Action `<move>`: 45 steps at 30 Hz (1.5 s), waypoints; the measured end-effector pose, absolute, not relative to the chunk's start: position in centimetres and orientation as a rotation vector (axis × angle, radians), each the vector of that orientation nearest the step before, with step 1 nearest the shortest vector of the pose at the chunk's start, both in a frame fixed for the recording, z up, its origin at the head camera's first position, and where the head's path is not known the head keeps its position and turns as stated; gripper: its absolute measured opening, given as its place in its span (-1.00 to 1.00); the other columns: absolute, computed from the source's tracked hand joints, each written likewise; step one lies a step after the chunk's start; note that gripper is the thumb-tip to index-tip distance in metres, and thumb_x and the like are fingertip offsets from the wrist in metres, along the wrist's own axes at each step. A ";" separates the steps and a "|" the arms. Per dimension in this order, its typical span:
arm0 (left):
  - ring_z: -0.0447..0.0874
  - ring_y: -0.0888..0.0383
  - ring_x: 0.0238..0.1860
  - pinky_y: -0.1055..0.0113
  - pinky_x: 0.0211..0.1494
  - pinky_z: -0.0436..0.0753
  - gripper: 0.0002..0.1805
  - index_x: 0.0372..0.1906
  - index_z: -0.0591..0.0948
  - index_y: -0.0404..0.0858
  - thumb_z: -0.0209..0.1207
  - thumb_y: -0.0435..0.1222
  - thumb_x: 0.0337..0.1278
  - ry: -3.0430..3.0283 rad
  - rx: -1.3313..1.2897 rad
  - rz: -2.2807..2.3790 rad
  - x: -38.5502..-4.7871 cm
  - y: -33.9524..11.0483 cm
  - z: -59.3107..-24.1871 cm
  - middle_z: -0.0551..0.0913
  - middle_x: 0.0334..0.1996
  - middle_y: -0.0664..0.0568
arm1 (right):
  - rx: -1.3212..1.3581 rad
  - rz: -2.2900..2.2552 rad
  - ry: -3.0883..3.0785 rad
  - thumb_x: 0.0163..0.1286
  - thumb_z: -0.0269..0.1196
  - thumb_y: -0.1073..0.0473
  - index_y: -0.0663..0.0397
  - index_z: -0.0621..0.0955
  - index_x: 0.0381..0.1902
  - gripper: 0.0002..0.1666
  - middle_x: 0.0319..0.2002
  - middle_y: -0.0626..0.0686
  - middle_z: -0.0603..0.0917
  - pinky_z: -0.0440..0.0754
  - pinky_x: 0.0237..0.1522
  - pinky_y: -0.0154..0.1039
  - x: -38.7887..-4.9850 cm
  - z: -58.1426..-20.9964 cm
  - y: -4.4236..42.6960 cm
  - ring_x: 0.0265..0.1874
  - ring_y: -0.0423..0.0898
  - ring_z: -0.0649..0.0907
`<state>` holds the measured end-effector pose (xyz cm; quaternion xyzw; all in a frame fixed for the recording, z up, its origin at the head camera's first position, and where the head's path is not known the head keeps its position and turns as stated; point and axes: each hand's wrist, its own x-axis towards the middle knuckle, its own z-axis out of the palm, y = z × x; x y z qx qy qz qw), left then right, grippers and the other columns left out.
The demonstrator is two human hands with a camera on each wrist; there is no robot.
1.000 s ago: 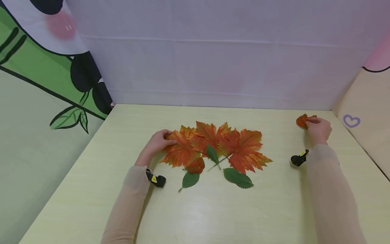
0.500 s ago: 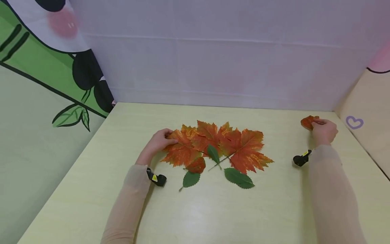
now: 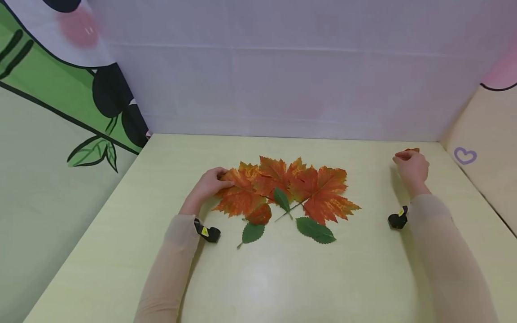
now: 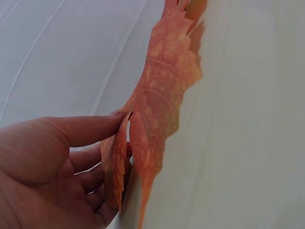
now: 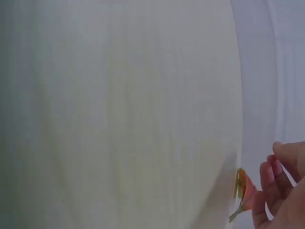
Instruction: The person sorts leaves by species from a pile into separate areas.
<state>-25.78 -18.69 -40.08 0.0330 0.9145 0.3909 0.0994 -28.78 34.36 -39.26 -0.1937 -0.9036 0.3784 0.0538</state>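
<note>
My left hand (image 3: 208,184) pinches the edge of an orange maple leaf (image 3: 238,197) at the left of a cluster. In the left wrist view its thumb lies on one side of the leaf (image 4: 155,90) and fingers on the other. Two more maple leaves, one in the middle (image 3: 273,175) and one on the right (image 3: 325,195), overlap beside it. At the far right, my right hand (image 3: 413,168) hovers over the table, fingers loosely bent. A small orange leaf (image 3: 412,149) shows behind it; in the right wrist view this leaf (image 5: 247,191) sits beside the fingers, apart from the thumb.
Below the cluster lie a small orange leaf (image 3: 259,214) and several green leaves, one at left (image 3: 252,232), one at right (image 3: 316,230) and one over the maple leaves (image 3: 281,198). A pale cloth wall (image 3: 282,89) stands along the far edge of the table (image 3: 262,287).
My right hand has turned and shifted slightly left, its fingertips coming off the small orange leaf, now mostly hidden behind the hand. My left hand stays at the maple leaf.
</note>
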 end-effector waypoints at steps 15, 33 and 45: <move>0.42 -0.08 0.02 0.08 0.11 0.38 -0.49 0.10 0.42 -0.39 0.20 -0.20 0.09 2.709 0.127 1.144 -26.3 -18.7 -40.3 0.48 0.03 -0.23 | 0.054 1.013 -2.883 0.34 0.09 0.01 0.23 0.55 -0.10 -0.61 -0.17 0.28 0.58 0.45 -0.23 -0.05 -27.2 -39.1 26.5 -0.22 0.13 0.52; 0.42 -0.07 0.01 0.09 0.10 0.39 -0.49 0.10 0.42 -0.38 0.20 -0.20 0.09 2.696 0.108 1.139 -26.3 -18.8 -40.2 0.48 0.03 -0.22 | 0.593 1.236 -2.925 0.22 0.24 0.10 -0.01 0.62 -0.29 -0.87 -0.38 -0.03 0.65 0.52 -0.31 -0.24 -22.0 -36.8 15.3 -0.38 -0.12 0.57; 0.40 -0.08 0.04 0.08 0.13 0.37 -0.49 0.12 0.40 -0.39 0.18 -0.21 0.11 2.679 0.087 1.151 -26.1 -18.6 -40.0 0.46 0.06 -0.23 | 0.939 1.194 -2.963 0.16 0.29 0.16 0.09 0.62 -0.23 -0.79 -0.36 -0.11 0.63 0.53 -0.30 -0.34 -19.5 -36.1 10.1 -0.35 -0.22 0.56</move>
